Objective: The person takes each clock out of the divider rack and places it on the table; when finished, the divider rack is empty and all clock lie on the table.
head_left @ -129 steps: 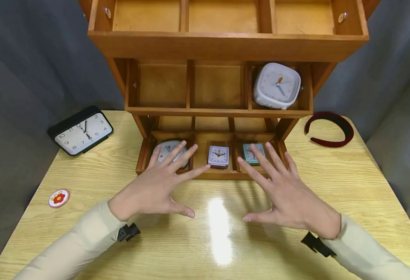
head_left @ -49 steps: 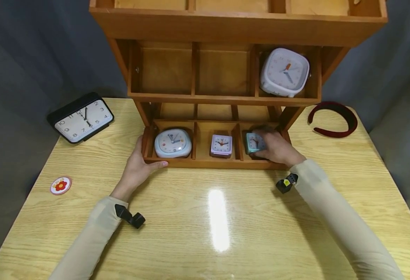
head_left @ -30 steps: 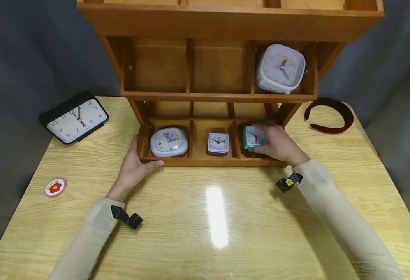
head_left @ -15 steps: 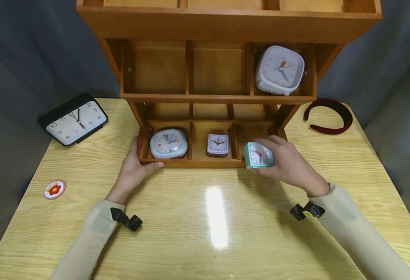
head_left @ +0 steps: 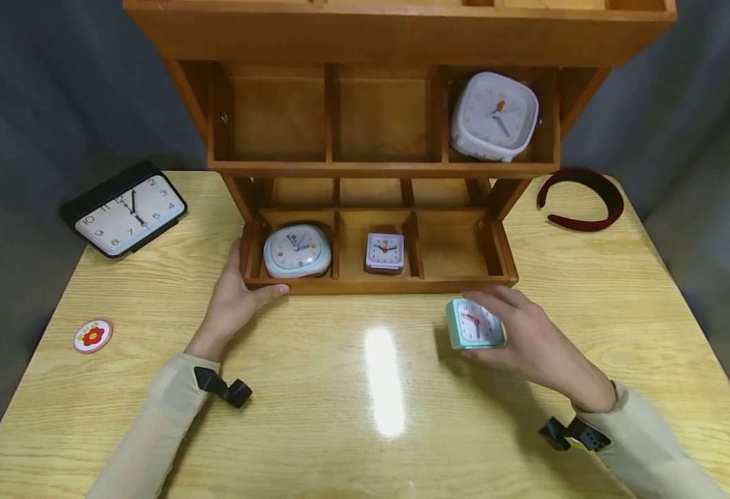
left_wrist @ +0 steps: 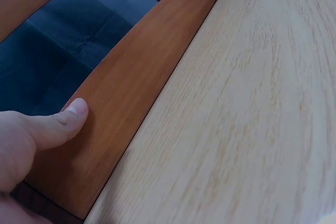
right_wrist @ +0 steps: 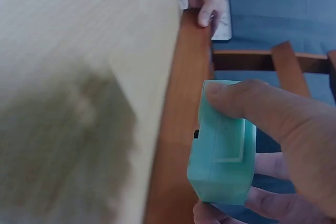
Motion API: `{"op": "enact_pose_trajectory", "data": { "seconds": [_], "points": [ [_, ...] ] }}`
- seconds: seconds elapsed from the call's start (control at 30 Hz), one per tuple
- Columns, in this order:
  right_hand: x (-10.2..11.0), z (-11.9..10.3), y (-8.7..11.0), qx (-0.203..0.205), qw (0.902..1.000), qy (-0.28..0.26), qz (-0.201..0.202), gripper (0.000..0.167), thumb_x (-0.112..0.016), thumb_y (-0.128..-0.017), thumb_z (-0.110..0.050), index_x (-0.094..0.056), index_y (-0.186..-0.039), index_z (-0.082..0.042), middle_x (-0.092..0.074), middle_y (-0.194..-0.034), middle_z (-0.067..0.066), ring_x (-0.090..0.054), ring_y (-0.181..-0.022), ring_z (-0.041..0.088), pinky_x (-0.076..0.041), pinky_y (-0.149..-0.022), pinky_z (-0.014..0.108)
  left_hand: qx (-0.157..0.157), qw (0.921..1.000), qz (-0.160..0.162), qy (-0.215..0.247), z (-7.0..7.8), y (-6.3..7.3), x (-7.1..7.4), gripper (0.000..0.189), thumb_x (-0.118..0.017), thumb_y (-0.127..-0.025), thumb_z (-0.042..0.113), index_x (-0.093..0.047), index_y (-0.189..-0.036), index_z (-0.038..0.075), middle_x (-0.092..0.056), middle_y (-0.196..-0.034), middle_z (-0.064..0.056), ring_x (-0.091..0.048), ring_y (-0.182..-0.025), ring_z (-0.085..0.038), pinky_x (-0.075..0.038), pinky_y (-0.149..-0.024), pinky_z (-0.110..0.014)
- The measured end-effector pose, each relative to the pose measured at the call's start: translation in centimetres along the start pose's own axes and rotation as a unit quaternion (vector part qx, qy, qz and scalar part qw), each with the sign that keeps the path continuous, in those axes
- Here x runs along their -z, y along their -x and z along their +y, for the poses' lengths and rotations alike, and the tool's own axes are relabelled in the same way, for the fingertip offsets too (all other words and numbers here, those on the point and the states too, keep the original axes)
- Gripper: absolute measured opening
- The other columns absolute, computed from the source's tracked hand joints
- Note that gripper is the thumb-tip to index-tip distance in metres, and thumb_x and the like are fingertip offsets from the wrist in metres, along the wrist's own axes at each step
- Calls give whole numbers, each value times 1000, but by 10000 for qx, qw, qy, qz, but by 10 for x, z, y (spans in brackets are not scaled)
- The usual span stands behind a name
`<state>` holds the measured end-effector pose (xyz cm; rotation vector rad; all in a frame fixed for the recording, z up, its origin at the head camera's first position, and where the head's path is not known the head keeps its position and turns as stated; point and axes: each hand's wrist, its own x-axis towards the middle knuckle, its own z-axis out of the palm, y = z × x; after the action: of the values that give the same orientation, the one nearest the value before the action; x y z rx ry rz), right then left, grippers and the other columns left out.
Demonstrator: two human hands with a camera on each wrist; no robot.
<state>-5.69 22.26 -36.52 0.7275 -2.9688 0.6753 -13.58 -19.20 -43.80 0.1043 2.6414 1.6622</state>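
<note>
My right hand (head_left: 529, 339) grips a small mint-green alarm clock (head_left: 475, 324), its dial turned up, above the table just in front of the bottom drawer. In the right wrist view the thumb presses one side of the clock (right_wrist: 223, 140), with fingers on the opposite side. My left hand (head_left: 230, 301) holds the front left corner of the bottom drawer (head_left: 377, 286), the thumb (left_wrist: 73, 116) lying along its front board. Inside that drawer, a light blue oval clock (head_left: 297, 251) sits in the left compartment and a small lilac clock (head_left: 385, 251) in the middle one. The right compartment holds nothing.
A white clock (head_left: 496, 116) sits in the middle drawer's right compartment; the top drawer (head_left: 396, 34) overhangs it. Left on the table (head_left: 315, 416) are a black-framed clock (head_left: 129, 211) and a round flower badge (head_left: 93, 336). A dark red headband (head_left: 614, 201) lies at right.
My right hand has taken the mint-green clock from the bottom drawer's right compartment and brought it over the front edge toward me. My left hand has come to the drawer's left corner and stayed there.
</note>
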Motion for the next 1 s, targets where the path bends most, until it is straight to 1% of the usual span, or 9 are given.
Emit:
{"op": "enact_pose_trajectory", "data": {
  "seconds": [0.17, 0.3, 0.4, 0.5, 0.7, 0.87, 1.0],
  "points": [
    [-11, 13, 5, -224, 9996, -46, -164, 71, -87, -69, -20, -56, -130, 0, -58, -118, 23, -60, -89, 28, -53, -70, 37, -28, 10000, 8, 33, 0, -1, 1, 109, -86, -73, 19, -14, -154, 16, -36, -152, -15, -34, -141, -31, -26, -117, -49],
    [-20, 25, 6, -225, 9996, 22, -179, 71, -87, -70, -19, -55, -130, 2, -58, -117, 22, -59, -90, 28, -53, -72, 39, -48, 10000, 13, 72, 1, 0, 1, 108, -85, -73, 17, -14, -154, 15, -36, -152, -16, -34, -141, -32, -27, -117, -49],
    [-25, 33, 7, -223, 9995, 103, -173, 71, -86, -71, -19, -54, -131, 3, -57, -119, 23, -59, -93, 30, -53, -75, 42, -2, 10000, 1, 62, 1, 0, 1, 108, -86, -73, 18, -14, -154, 15, -36, -152, -15, -34, -141, -32, -26, -117, -49],
    [-28, 39, 9, -303, 9991, 165, -235, 72, -85, -72, -18, -52, -132, 4, -55, -122, 25, -58, -98, 34, -53, -78, 47, 14, 10000, -10, 64, 2, 0, 1, 108, -86, -73, 19, -14, -154, 15, -36, -152, -15, -34, -141, -33, -26, -117, -49],
    [-32, 42, 10, -419, 9985, 167, -322, 73, -85, -73, -19, -50, -134, 3, -53, -126, 27, -56, -104, 40, -52, -82, 52, -41, 9999, -1, 96, 2, -2, 2, 107, -85, -73, 17, -14, -154, 15, -36, -152, -16, -33, -142, -32, -25, -118, -49],
    [-33, 43, 10, -366, 9978, 416, -361, 73, -84, -74, -21, -49, -134, 1, -54, -125, 26, -55, -104, 41, -52, -82, 53, -42, 10000, 36, 52, 2, -2, 0, 108, -85, -73, 17, -14, -154, 14, -35, -153, -15, -34, -142, -31, -25, -118, -49],
    [-29, 38, 14, -213, 9970, 627, -394, 86, -84, -74, -33, -41, -141, -1, -51, -130, 26, -56, -106, 43, -53, -82, 54, 17, 9999, 15, 121, 2, -1, -1, 107, -85, -74, 15, -14, -154, 15, -35, -153, -14, -33, -142, -32, -24, -118, -49]
  ]
}}
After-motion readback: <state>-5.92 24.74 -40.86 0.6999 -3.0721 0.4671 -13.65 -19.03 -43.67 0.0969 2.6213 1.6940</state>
